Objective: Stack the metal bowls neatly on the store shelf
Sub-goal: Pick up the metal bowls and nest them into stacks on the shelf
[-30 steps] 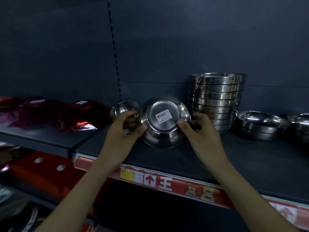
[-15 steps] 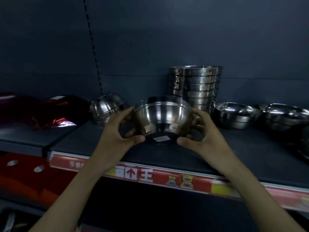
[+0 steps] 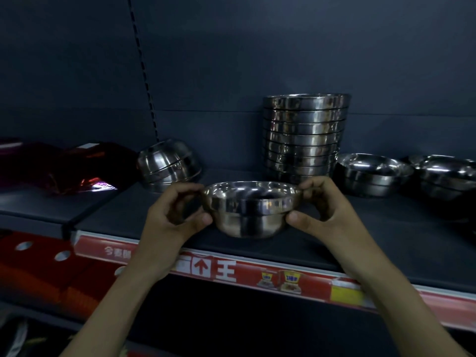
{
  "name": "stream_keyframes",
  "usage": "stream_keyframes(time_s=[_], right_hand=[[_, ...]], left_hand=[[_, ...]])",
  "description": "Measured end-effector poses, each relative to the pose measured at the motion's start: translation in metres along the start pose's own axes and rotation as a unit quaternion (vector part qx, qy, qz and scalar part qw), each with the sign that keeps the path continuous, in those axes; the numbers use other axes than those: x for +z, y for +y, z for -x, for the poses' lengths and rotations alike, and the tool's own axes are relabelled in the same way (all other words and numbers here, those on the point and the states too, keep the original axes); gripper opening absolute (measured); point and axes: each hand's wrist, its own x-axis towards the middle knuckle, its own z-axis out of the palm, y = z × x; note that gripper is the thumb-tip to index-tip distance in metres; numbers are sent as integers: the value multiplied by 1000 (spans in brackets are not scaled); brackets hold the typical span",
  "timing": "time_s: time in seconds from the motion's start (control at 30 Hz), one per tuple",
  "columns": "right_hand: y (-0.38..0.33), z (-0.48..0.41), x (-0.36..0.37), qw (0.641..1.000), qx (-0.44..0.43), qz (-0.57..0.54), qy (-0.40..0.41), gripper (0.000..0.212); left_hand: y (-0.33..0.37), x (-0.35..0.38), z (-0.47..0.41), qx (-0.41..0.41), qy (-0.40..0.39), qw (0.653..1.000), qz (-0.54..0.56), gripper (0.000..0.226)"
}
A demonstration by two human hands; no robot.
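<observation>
Bowl [image 3: 251,208] upright, held above shelf [image 3: 386,233] front, before tall stack [image 3: 304,135]. My left hand [image 3: 167,222] and right hand [image 3: 327,215] pinch opposite rims. Likely light, rigid, slick steel; rim grip safest.

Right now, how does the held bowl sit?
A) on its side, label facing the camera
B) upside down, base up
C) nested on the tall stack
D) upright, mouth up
D: the bowl shows its open rim and inside on top, and its base points down.
</observation>
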Motion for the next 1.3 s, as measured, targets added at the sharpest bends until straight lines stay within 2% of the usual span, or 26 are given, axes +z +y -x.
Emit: stream_keyframes(time_s=[0.1,0.33,0.5,0.63,0.8,0.93,1.07,1.2,1.3], right_hand=[[0,0,1,999,-7,-34,-6,47],[2,1,1,999,6,-32,3,48],[2,2,-1,1000,9,-29,-7,44],[0,2,-1,999,35,-11,4,44],[-5,3,1,999,39,0,-5,42],[-9,3,3,999,30,-29,18,43],[-21,5,3,995,-22,-74,63,44],[-44,-12,0,981,-126,-79,125,31],[-65,-32,-7,965,-192,-91,157,20]], left_hand=[[-2,0,0,-22,-9,999,32,52],[-2,-2,-1,-65,-68,993,71,73],[-1,-4,-3,-89,-60,991,81,94],[3,-1,-3,-101,-72,990,62,99],[5,2,-2,-89,-57,993,49,83],[11,4,-4,-76,-43,994,60,99],[26,13,-9,-49,-14,996,77,98],[46,30,-34,26,6,996,84,64],[66,46,-60,80,10,993,87,67]])
